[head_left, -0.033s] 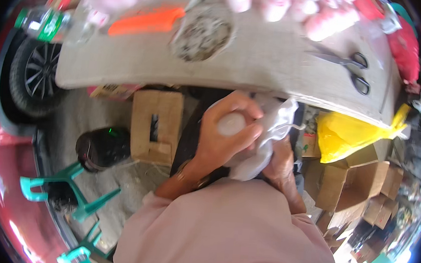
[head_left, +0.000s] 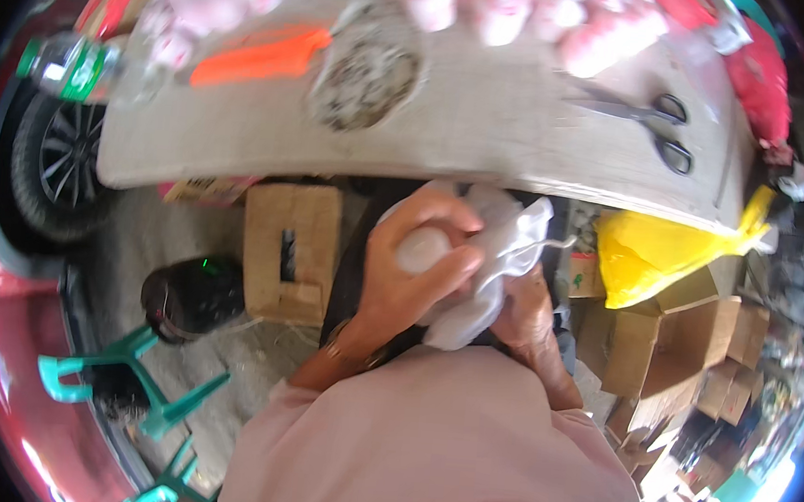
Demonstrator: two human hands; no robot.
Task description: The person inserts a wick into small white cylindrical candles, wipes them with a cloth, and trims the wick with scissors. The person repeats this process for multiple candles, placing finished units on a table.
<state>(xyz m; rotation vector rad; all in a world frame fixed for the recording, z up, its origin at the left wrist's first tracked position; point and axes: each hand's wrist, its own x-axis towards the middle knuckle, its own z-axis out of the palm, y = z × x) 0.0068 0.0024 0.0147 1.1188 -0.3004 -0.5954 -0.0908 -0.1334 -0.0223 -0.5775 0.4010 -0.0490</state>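
Note:
Above my lap, just below the table's near edge, my left hand is curled round a whitish, round-ended object; its exact kind is not clear. Thumb and fingers wrap its sides, and only the pale end shows. A thin, crumpled white plastic bag lies against that hand and spreads to the right, with a loose strand sticking out. Behind the bag, my right hand is closed on its right side, its fingertips partly hidden by the folds.
On the table lie black-handled scissors, an orange tool, a speckled round dish and several pink-and-white bundles. A yellow bag hangs right, above open cartons. A cardboard box and green chair are left.
The whole view has shifted slightly, so the table items sit a little further left. Both hands keep nearly the same hold on the round-ended object and the bag.

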